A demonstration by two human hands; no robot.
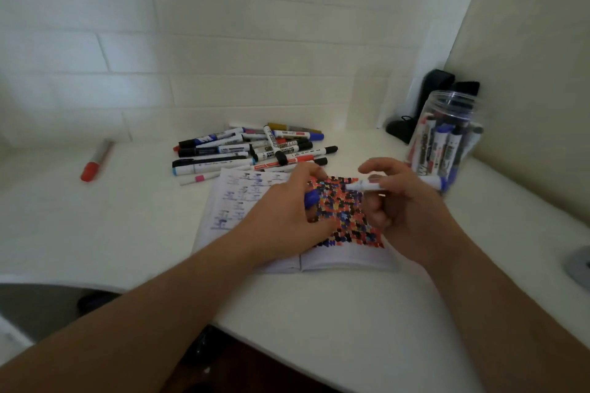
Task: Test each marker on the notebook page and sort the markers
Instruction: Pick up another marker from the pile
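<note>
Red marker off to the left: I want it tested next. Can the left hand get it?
Probably not right away: the left hand holds a blue cap. Bare desk lies between it and the red marker.

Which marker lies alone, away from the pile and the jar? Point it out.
The red-capped marker at the far left of the desk. It lies by itself near the wall, while the others are heaped behind the notebook, standing in the jar, or held.

notebook page (348, 217): red-blue-black dots | lone marker (95, 160): red cap | table (319, 313): white
</note>
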